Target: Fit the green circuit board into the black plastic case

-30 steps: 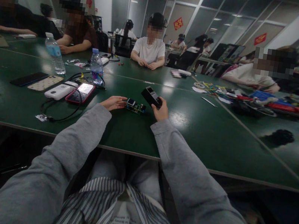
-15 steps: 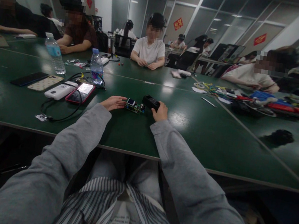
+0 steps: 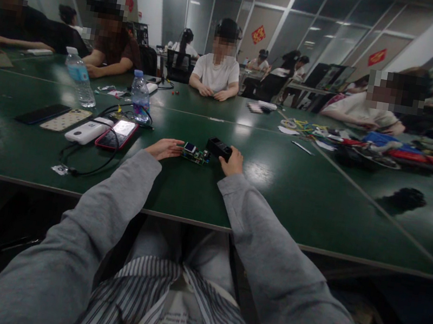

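Note:
A small green circuit board [image 3: 195, 154] with a tiny screen lies on the dark green table [image 3: 277, 193] in front of me. My left hand [image 3: 164, 149] rests flat beside it, fingers stretched toward its left end and touching it. My right hand [image 3: 233, 162] is closed around a small black box [image 3: 218, 148], which sits low on the table just right of the board. Both my arms are in grey sleeves.
Left of my hands lie a red-cased phone [image 3: 117, 134], a white power bank [image 3: 87, 132], two more phones [image 3: 53, 117] and a black cable [image 3: 85, 163]. Two water bottles [image 3: 79, 80] stand behind them. Several people sit around the table; colourful parts [image 3: 367, 142] are piled at the right.
My right hand lowered the black box from a raised, tilted position down onto the table next to the circuit board. My left hand has stayed in place.

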Available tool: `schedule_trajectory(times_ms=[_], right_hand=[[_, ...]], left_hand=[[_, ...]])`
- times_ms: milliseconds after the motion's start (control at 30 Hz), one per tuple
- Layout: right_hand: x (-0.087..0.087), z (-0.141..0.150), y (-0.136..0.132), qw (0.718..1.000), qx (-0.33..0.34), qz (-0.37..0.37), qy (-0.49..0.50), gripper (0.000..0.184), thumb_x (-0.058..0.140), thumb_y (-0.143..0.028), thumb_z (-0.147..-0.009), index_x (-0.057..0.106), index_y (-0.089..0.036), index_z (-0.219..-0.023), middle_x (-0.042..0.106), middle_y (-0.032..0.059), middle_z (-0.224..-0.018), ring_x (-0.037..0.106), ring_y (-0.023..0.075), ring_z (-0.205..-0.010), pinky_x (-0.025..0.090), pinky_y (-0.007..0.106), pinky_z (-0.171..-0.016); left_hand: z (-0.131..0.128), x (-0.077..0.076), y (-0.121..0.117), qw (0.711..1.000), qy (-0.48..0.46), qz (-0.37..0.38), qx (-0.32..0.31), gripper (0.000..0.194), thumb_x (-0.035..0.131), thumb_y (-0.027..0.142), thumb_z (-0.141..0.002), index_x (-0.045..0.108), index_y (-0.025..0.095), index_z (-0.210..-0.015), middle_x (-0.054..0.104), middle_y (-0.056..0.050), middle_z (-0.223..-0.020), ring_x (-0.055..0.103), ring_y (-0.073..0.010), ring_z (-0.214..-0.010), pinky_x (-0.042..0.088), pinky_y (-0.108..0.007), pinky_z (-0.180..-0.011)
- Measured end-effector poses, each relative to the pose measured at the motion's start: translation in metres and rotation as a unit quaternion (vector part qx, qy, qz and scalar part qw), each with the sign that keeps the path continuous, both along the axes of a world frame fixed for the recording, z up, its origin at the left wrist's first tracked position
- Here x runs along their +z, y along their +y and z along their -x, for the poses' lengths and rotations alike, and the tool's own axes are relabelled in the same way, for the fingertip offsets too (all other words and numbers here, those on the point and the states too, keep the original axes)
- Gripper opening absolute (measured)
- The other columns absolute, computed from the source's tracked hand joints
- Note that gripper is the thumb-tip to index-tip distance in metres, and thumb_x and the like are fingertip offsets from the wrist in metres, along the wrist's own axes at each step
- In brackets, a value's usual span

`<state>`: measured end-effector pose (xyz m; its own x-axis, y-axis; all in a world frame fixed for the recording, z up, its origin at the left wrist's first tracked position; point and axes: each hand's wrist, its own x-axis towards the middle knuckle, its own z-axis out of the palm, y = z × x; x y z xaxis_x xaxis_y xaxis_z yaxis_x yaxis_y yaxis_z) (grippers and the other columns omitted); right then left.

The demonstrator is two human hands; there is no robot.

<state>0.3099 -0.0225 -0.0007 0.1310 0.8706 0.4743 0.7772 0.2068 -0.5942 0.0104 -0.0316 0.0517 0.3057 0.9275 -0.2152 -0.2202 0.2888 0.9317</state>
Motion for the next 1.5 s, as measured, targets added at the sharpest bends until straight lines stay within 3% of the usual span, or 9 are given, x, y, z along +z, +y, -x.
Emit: schedule_trajectory(times_ms=[200, 367, 567, 733, 900, 1200, 1500], right_hand=[[-0.004, -0.006, 0.004, 0.998, 0.028, -0.043, 0.037, 0.066, 0.070, -0.033, -0.076, 0.047, -0.018, -0.137, 0.054, 0.0200, -0.129, 0.051, 0.0387, -0.126, 0.036, 0.067, -0.110], [-0.005, -0.007, 0.006, 0.999, 0.031, -0.022, 0.018, 0.059, 0.067, -0.023, -0.077, 0.052, -0.018, -0.135, 0.057, 0.0175, -0.126, 0.054, 0.0360, -0.124, 0.043, 0.061, -0.108], [0.007, -0.003, -0.001, 0.998, 0.005, -0.052, 0.045, 0.057, 0.063, -0.027, -0.083, 0.050, -0.016, -0.137, 0.057, 0.0188, -0.131, 0.053, 0.0348, -0.129, 0.043, 0.059, -0.110], [0.024, 0.012, -0.018, 0.983, 0.121, -0.116, 0.078, 0.064, 0.061, -0.048, -0.088, 0.045, -0.021, -0.143, 0.055, 0.0169, -0.139, 0.054, 0.0329, -0.129, 0.045, 0.055, -0.110], [0.026, 0.030, -0.033, 0.969, 0.216, -0.094, 0.080, 0.072, 0.060, -0.064, -0.086, 0.046, -0.024, -0.144, 0.056, 0.0159, -0.139, 0.057, 0.0331, -0.125, 0.050, 0.053, -0.104], [0.010, 0.031, -0.025, 0.960, 0.274, -0.019, -0.057, 0.062, 0.067, -0.036, -0.085, 0.049, -0.022, -0.142, 0.061, 0.0145, -0.129, 0.059, 0.0333, -0.123, 0.045, 0.057, -0.109], [0.009, 0.032, -0.025, 0.960, 0.273, -0.012, -0.064, 0.063, 0.067, -0.027, -0.084, 0.047, -0.023, -0.143, 0.058, 0.0134, -0.133, 0.056, 0.0320, -0.128, 0.043, 0.056, -0.112]], left_hand=[[0.000, -0.002, 0.002, 1.000, 0.002, 0.001, 0.000, 0.028, 0.049, 0.011, -0.097, 0.066, 0.009, -0.118, 0.075, -0.014, -0.097, 0.072, -0.0187, -0.091, 0.051, -0.034, -0.096], [0.002, -0.003, 0.003, 1.000, -0.005, -0.002, -0.008, 0.027, 0.052, 0.013, -0.096, 0.066, 0.009, -0.119, 0.075, -0.015, -0.099, 0.072, -0.0193, -0.093, 0.050, -0.035, -0.097], [0.002, -0.005, 0.006, 1.000, -0.005, 0.004, -0.003, 0.027, 0.050, 0.013, -0.097, 0.066, 0.009, -0.118, 0.075, -0.015, -0.097, 0.072, -0.0195, -0.091, 0.051, -0.035, -0.095], [0.003, -0.006, 0.006, 1.000, -0.004, -0.002, -0.010, 0.026, 0.048, 0.016, -0.099, 0.067, 0.011, -0.116, 0.076, -0.014, -0.096, 0.072, -0.0186, -0.090, 0.052, -0.034, -0.094], [0.003, -0.008, 0.009, 1.000, -0.010, 0.004, -0.004, 0.027, 0.053, 0.021, -0.098, 0.066, 0.011, -0.119, 0.075, -0.014, -0.096, 0.072, -0.0192, -0.089, 0.052, -0.034, -0.094], [0.002, -0.004, 0.006, 1.000, 0.003, 0.009, 0.002, 0.030, 0.051, 0.022, -0.099, 0.065, 0.009, -0.122, 0.074, -0.014, -0.092, 0.071, -0.0181, -0.085, 0.053, -0.032, -0.091], [0.002, -0.003, 0.005, 1.000, 0.008, 0.007, 0.006, 0.031, 0.051, 0.020, -0.099, 0.065, 0.009, -0.125, 0.074, -0.014, -0.093, 0.071, -0.0190, -0.087, 0.052, -0.033, -0.092]])
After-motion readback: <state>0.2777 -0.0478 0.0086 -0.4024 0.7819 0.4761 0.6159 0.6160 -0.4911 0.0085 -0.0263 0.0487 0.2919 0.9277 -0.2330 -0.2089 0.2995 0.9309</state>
